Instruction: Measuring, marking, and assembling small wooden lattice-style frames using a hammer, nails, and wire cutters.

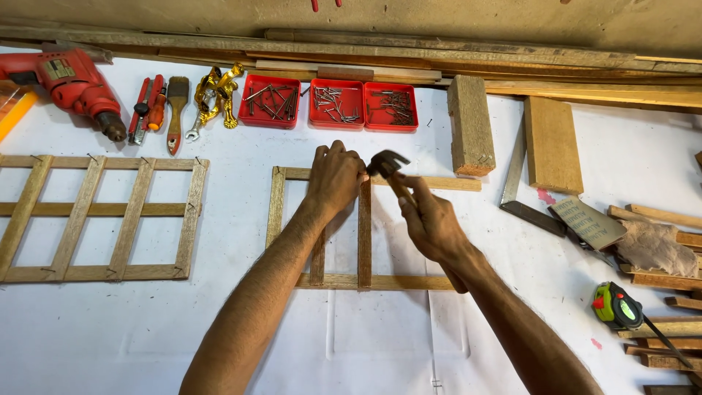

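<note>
In the head view, a half-built wooden lattice frame (363,241) lies at the centre of the frame on a white-covered table (234,314). The left hand (333,179) is pressed onto the joint where an upright slat meets the top rail, fingers curled together and bearing down; whether a nail is pinched beneath them cannot be told. The right hand (433,225) is wrapped tight around the handle of a claw hammer (387,167), whose head is held just beside the left fingertips.

A likely risk is judged to be a blow landing on those fingers, since head and fingertips are nearly touching. The thin slat could also be split or knocked askew if it is struck off-centre.

Open room is found in the lower part of the frame, where the cloth is bare. Above, three red trays of nails (327,104) sit near the top rail. At upper right a wooden block (470,126) stands just beside the rail's end, so swing to that side is cramped. A finished lattice (102,218) lies well apart at left, and a tape measure (616,305) at lower right.
</note>
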